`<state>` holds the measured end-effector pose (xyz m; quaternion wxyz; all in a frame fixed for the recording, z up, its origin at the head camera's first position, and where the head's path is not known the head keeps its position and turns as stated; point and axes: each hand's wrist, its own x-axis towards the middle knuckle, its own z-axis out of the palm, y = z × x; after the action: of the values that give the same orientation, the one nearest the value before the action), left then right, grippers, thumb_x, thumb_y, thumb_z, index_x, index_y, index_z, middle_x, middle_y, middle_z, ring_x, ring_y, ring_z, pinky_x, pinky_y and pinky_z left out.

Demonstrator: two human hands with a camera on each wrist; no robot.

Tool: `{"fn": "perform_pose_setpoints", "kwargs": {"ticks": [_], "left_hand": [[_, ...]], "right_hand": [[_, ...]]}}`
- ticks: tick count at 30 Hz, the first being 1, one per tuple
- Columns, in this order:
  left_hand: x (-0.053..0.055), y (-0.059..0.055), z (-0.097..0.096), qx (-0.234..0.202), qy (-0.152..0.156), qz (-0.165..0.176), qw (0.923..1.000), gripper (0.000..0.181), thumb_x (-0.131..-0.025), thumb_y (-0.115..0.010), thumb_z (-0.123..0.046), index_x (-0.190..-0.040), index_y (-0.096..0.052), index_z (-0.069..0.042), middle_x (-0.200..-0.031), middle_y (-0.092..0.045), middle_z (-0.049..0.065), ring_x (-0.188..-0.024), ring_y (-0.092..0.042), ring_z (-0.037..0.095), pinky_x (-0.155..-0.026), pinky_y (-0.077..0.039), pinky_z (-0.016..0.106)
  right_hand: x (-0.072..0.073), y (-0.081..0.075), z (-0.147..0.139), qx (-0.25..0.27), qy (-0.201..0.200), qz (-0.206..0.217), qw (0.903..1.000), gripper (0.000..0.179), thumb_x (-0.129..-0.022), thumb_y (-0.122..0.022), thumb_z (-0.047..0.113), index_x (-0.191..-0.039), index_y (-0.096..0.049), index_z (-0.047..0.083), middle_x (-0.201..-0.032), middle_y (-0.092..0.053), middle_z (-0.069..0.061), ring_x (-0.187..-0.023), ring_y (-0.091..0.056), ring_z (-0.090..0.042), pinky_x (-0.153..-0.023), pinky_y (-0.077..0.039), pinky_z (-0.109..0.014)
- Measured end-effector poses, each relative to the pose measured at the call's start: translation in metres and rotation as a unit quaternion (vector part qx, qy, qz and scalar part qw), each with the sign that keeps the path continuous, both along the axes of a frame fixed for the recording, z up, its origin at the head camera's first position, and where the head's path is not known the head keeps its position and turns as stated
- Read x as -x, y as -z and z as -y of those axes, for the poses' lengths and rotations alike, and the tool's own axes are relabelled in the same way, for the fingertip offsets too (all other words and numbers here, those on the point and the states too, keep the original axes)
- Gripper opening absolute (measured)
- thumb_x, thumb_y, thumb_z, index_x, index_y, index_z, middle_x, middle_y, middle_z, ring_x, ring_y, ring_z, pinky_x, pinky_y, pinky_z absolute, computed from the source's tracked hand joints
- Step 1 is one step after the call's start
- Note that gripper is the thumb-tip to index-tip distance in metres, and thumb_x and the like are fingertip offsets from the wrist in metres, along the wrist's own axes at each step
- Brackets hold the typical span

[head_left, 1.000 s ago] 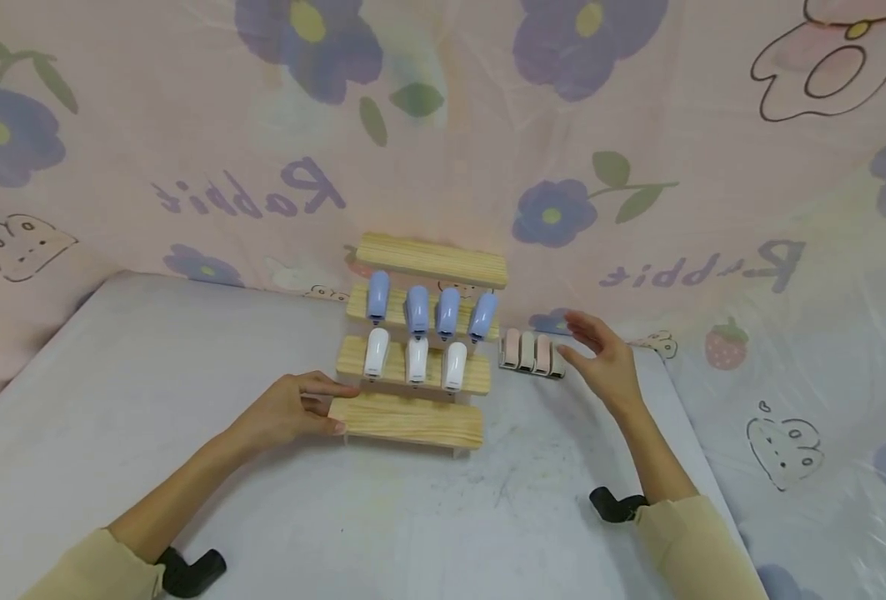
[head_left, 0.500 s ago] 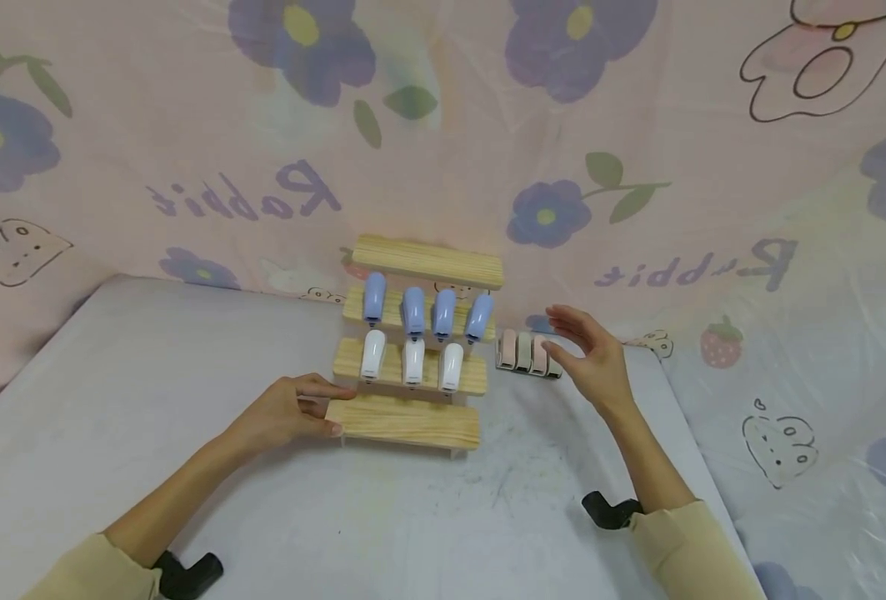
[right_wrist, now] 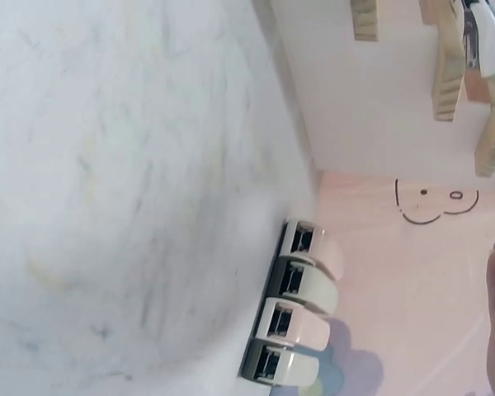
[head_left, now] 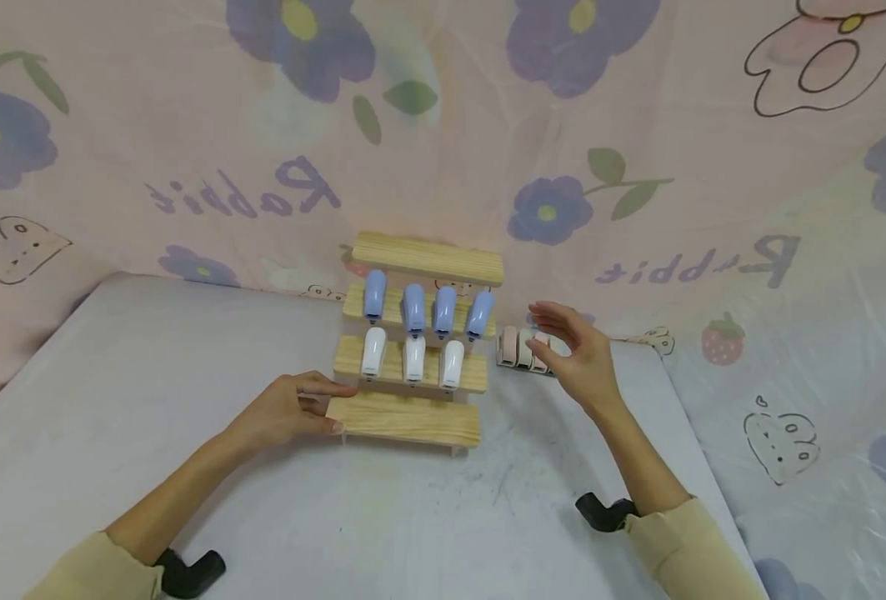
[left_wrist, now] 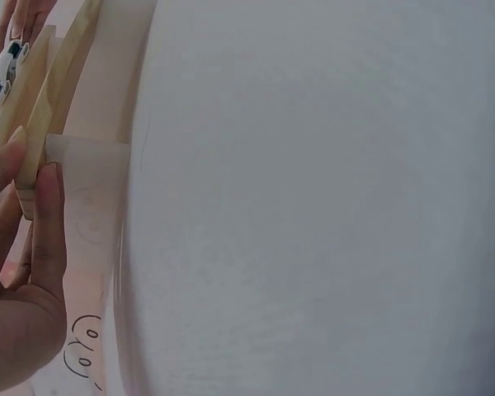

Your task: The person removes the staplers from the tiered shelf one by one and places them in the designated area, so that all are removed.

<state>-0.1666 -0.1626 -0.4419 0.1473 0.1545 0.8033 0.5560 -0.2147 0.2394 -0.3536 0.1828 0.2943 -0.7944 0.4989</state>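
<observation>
A stepped wooden rack point(head_left: 405, 419) stands on the white table. My left hand point(head_left: 281, 408) pinches the left end of its lowest shelf; in the left wrist view the thumb point(left_wrist: 48, 223) is under the board and a finger lies over its top. Three white staplers point(head_left: 373, 352) line the second shelf, and several blue staplers point(head_left: 413, 310) sit on the third. Right of the rack, pink and pale green staplers point(head_left: 508, 346) stand side by side on the table. My right hand point(head_left: 583, 358), fingers spread and holding nothing, overlaps that row in the head view.
The rack's top board point(head_left: 427, 258) and its lowest shelf bear nothing. A flowered pink cloth point(head_left: 443, 167) rises behind the table point(head_left: 187, 367). Black wrist mounts point(head_left: 191, 573) stick out below both sleeves.
My right hand has moved left, from beside the pink and green staplers to over them in the head view. The left hand keeps its hold on the shelf, and the staplers have not moved.
</observation>
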Motion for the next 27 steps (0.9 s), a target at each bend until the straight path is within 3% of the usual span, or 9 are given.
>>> {"fn": "perform_pose_setpoints", "kwargs": {"ticks": [6, 13, 16, 21, 27], "left_hand": [[0.0, 0.0, -0.001, 0.012, -0.005, 0.004, 0.9999, 0.053, -0.078, -0.086, -0.022, -0.127, -0.069, -0.01, -0.122, -0.06, 0.01, -0.104, -0.064, 0.028, -0.088, -0.054, 0.036], [0.0, -0.002, -0.001, 0.01, -0.006, 0.013, 0.9998, 0.054, -0.078, -0.087, -0.022, -0.127, -0.069, -0.01, -0.126, -0.059, 0.011, -0.107, -0.064, 0.03, -0.089, -0.055, 0.038], [0.0, -0.003, -0.001, 0.007, -0.004, 0.012, 0.9999, 0.054, -0.078, -0.086, -0.021, -0.128, -0.068, -0.01, -0.128, -0.058, 0.012, -0.109, -0.064, 0.032, -0.091, -0.054, 0.041], [0.0, -0.003, -0.001, 0.003, -0.005, 0.017, 0.9998, 0.053, -0.079, -0.086, -0.02, -0.127, -0.069, -0.01, -0.13, -0.058, 0.013, -0.111, -0.063, 0.034, -0.092, -0.054, 0.042], [-0.001, -0.003, -0.001, 0.011, -0.009, 0.015, 0.9998, 0.053, -0.079, -0.086, -0.022, -0.128, -0.069, -0.011, -0.132, -0.057, 0.013, -0.113, -0.062, 0.036, -0.093, -0.053, 0.045]], "right_hand": [[-0.001, -0.007, 0.012, -0.004, -0.018, 0.001, 0.9998, 0.053, -0.077, -0.07, -0.023, -0.127, -0.053, -0.017, -0.123, -0.06, -0.033, -0.109, -0.057, -0.051, -0.097, -0.048, -0.043], [0.013, 0.01, 0.013, -0.004, -0.036, 0.023, 0.9991, 0.06, -0.08, -0.075, -0.013, -0.136, -0.055, -0.002, -0.13, -0.061, -0.018, -0.117, -0.059, -0.035, -0.101, -0.047, -0.037], [0.014, 0.009, 0.019, -0.005, -0.044, 0.029, 0.9986, 0.06, -0.081, -0.075, -0.012, -0.137, -0.054, -0.001, -0.131, -0.06, -0.018, -0.118, -0.058, -0.035, -0.101, -0.047, -0.039], [0.013, 0.005, 0.031, -0.007, -0.046, 0.039, 0.9982, 0.06, -0.081, -0.073, -0.015, -0.137, -0.053, -0.005, -0.131, -0.059, -0.021, -0.118, -0.057, -0.039, -0.102, -0.046, -0.045], [0.001, -0.012, 0.048, -0.016, -0.047, 0.043, 0.9979, 0.058, -0.08, -0.072, -0.017, -0.134, -0.049, -0.015, -0.13, -0.056, -0.031, -0.117, -0.055, -0.048, -0.1, -0.043, -0.057]]}}
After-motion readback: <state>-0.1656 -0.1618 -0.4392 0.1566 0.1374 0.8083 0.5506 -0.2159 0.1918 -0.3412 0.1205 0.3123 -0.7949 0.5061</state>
